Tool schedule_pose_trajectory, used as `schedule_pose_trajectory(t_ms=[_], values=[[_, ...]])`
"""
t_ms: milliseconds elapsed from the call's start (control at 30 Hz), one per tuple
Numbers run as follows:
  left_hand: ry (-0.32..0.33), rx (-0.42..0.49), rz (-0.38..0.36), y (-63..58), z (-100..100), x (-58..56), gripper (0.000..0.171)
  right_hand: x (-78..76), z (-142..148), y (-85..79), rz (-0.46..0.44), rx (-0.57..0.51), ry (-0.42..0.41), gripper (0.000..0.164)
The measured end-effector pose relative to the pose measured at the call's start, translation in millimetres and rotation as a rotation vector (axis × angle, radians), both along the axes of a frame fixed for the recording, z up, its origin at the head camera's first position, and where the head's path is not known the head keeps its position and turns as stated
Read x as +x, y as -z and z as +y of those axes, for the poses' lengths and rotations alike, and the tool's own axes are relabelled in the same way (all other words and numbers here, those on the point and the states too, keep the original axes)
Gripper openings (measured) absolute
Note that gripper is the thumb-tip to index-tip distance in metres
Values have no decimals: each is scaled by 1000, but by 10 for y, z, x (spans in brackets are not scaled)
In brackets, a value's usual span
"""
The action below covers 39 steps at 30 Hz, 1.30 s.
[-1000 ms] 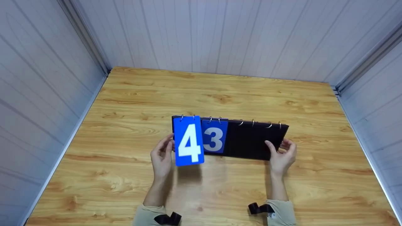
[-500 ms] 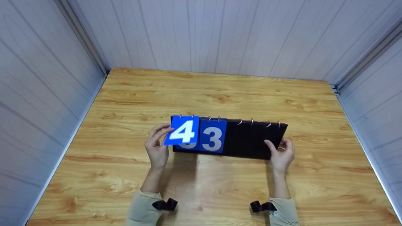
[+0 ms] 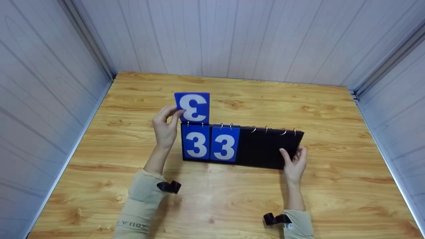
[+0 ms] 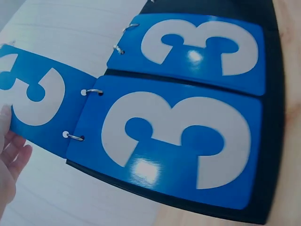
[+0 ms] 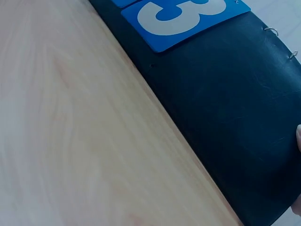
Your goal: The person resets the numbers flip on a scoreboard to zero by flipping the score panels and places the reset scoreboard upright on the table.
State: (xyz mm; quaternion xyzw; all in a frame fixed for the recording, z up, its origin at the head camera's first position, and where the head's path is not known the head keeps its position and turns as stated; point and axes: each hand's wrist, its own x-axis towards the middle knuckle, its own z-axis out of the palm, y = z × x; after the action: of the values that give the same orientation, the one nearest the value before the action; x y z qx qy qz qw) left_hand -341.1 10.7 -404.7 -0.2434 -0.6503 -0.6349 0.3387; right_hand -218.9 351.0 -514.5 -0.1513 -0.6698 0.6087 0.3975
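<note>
A black flip scoreboard (image 3: pixel 260 147) stands on the table, propped at a slant. On its left half, a blue card with a white 3 (image 3: pixel 196 142) hangs from metal rings beside a second blue 3 card (image 3: pixel 224 144). My left hand (image 3: pixel 165 129) pinches the left edge of a raised blue number card (image 3: pixel 193 107), which stands above the board's top edge with an upside-down 3 facing me. My right hand (image 3: pixel 295 167) grips the board's right end, thumb on its front face. In the right wrist view only bits of that hand's fingers (image 5: pixel 298 136) show.
The wooden table (image 3: pixel 232 196) runs around the board on all sides. Ribbed pale walls (image 3: pixel 219 39) enclose it at the back, left and right. Bare metal rings (image 3: pixel 267 129) line the board's top right edge. A black strap (image 3: pixel 169 187) hangs at the left sleeve.
My left hand has lifted the 4 card up and over the rings, so its back now faces me and a 3 shows beneath. My right hand keeps its hold on the board.
</note>
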Motion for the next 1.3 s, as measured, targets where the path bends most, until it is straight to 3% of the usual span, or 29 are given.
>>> schedule_pose_trajectory(t_ms=[200,400,567,700,800,933,1167,1300], values=[[-29,-98,-172,-105,38,-196,16,37,-72,-135,-39,1,3,36],[-23,-222,-451,-121,52,-417,22,83,-146,-274,-83,-6,1,36],[3,-370,-655,-76,43,-567,24,70,-120,-224,-94,13,10,35],[11,-466,-747,7,1,-628,26,33,-61,-109,-112,27,29,35],[-6,-487,-748,92,-50,-644,29,20,-36,-57,-115,47,38,36],[-54,-449,-709,206,-122,-599,29,27,-25,-40,-101,84,46,36],[-113,-306,-607,396,-179,-375,16,24,30,18,-94,117,54,36],[-141,-185,-579,504,-190,-193,15,-1,117,119,-57,83,9,36]])
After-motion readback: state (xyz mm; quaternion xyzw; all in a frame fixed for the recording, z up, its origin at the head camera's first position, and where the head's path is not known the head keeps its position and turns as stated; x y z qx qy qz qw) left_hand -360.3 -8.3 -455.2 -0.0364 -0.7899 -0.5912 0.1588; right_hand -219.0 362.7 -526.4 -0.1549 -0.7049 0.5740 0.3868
